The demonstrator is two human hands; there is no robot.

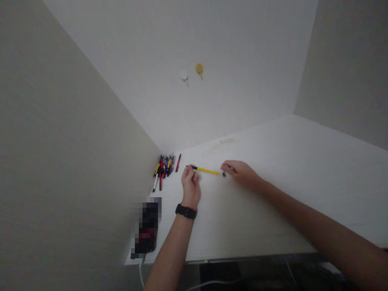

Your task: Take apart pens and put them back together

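A yellow pen with a black end lies across the white table between my hands. My left hand, with a black watch on the wrist, is closed around the pen's left end. My right hand is closed in a pinch on a small dark piece, probably the pen's cap, right at the pen's right tip. Whether the cap touches the tip I cannot make out.
A pile of several pens in red, yellow, black and purple lies in the table's far left corner by the wall. A dark blurred device with a white cable sits at the near left edge. Two small round hooks hang on the back wall.
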